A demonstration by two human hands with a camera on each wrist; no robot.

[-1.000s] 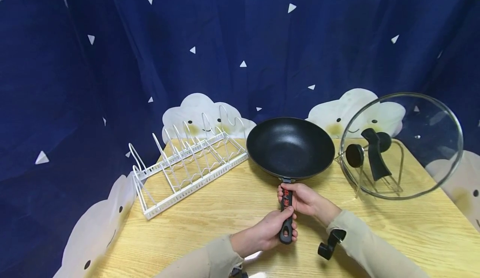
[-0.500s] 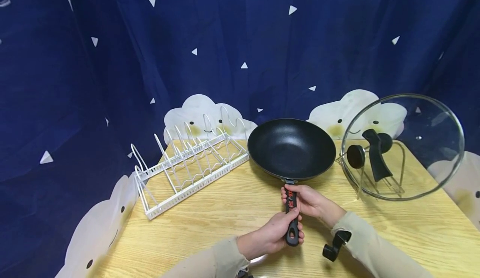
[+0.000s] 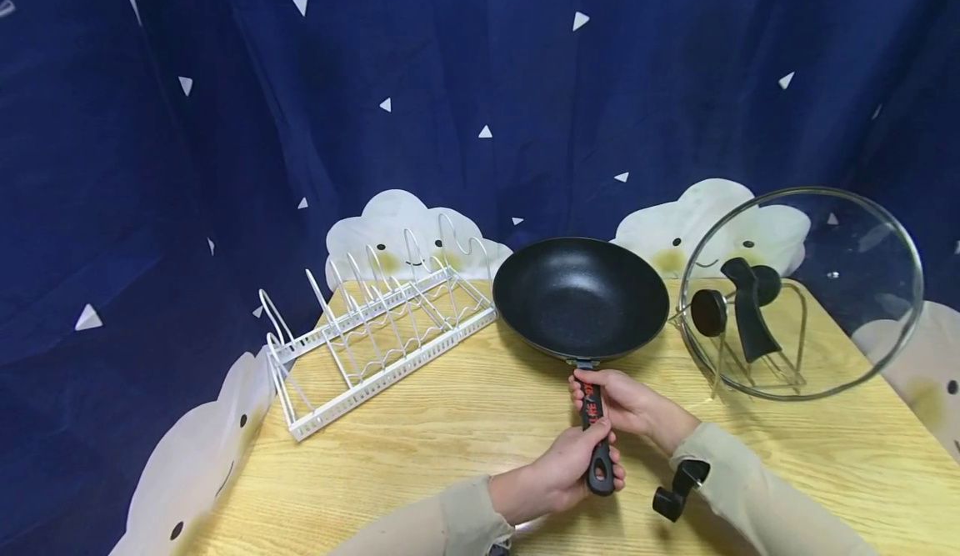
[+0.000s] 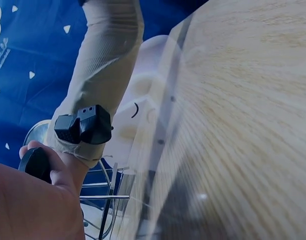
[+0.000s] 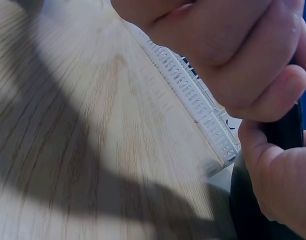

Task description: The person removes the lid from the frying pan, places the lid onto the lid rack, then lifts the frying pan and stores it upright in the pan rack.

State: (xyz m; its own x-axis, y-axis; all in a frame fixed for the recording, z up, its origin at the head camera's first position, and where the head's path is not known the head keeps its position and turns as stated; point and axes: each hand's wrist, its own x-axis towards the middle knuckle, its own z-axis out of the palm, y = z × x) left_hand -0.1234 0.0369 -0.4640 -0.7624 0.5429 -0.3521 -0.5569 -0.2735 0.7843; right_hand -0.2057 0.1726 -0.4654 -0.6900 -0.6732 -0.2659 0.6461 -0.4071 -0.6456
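Note:
A black frying pan (image 3: 581,298) with deep sloping sides is in the middle of the head view, its handle (image 3: 592,402) pointing toward the person. My right hand (image 3: 630,402) grips the handle close to the pan, thumb on top. Lower down, my left hand (image 3: 562,466) holds the handle near its end, where a hanging hole shows. Red lettering on the handle is partly covered by fingers. In the right wrist view, both hands wrap the handle, and the dark side of the pan (image 5: 245,200) shows below them. Whether the pan touches the tabletop is unclear.
A white wire rack (image 3: 382,368) with several upright loops stands left of the pan. To the right, a clear glass lid (image 3: 847,289) with a black handle leans upright in a small metal stand (image 3: 802,323). Behind the wooden table (image 3: 390,456) hangs a dark blue curtain (image 3: 480,64).
Both hands have shifted slightly to the right, swinging the handle's end that way. The pan's bowl stays nearly in place, and both grips are kept.

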